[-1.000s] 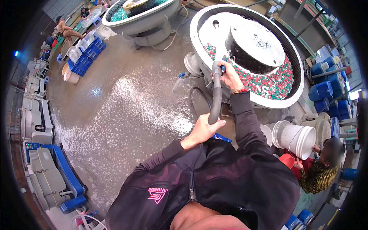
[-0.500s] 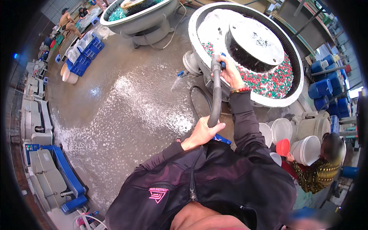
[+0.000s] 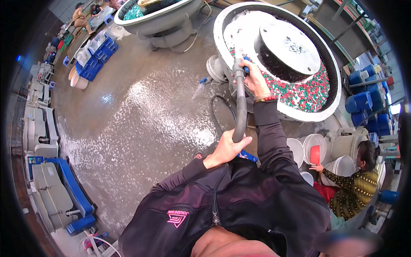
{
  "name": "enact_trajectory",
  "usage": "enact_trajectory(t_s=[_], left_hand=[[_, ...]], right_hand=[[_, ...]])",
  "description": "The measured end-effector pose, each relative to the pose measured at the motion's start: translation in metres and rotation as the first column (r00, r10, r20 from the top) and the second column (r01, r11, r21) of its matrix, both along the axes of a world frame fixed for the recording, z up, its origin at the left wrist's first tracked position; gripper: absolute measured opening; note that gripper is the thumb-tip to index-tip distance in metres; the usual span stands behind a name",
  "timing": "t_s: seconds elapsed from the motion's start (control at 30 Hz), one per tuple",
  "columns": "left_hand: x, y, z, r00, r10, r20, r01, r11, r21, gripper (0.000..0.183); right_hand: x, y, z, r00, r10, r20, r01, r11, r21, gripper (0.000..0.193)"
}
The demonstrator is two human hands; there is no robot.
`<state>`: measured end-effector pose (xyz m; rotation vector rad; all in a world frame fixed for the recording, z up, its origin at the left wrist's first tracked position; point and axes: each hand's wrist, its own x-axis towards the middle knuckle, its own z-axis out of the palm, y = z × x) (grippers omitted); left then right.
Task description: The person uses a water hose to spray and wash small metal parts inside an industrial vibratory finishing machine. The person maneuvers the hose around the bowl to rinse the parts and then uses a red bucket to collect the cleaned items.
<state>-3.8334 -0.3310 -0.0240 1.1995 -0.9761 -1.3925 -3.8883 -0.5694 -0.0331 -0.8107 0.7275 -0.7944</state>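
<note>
Held the grey hose (image 3: 241, 105) in both hands, out in front of the dark jacket (image 3: 239, 188)! Wrapped the left hand (image 3: 225, 147) snugly around its lower bend, with the thumb out to the right. Closed the right hand (image 3: 253, 79), farther ahead, around the nozzle (image 3: 238, 70) at the upper end, right at the blue lever (image 3: 246, 64). Sent a pale jet (image 3: 239, 50) forward from there, over the rim and into the big round tub (image 3: 305, 116)!

Found red, green and white pieces (image 3: 299, 96) heaped in that tub, just right of the right hand, around a dark-sided drum with a pale round top (image 3: 293, 45). Caught a blue-handled valve (image 3: 203, 80) left of the right hand, with a spray of water below it. Spotted a black hose (image 3: 212, 113) looped on the wet floor (image 3: 132, 128), left of the grey one.

Looked wider! Saw a co-worker (image 3: 353, 188) well to the right of the left hand, with a red scoop (image 3: 315, 154) raised near white buckets (image 3: 295, 150). Took in blue drums (image 3: 358, 103) far right of the right hand, blue crates (image 3: 90, 68) far off to its left, and, beyond both hands, a second tub (image 3: 171, 25) with teal pieces (image 3: 133, 13).
</note>
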Motion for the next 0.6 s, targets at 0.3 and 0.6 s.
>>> enact_trajectory(t_s=[0.3,0.6], left_hand=[[-0.008,-0.015,-0.017,0.999,-0.045,0.019,0.045,0.999,-0.006,0.020],[-0.011,-0.033,-0.023,0.992,-0.123,0.000,0.122,0.988,0.091,0.023]], right_hand=[[-0.018,-0.013,-0.004,0.999,-0.035,0.010,0.036,0.998,-0.061,0.028],[-0.047,-0.028,-0.050,0.999,-0.048,-0.015,0.049,0.996,0.075,0.029]])
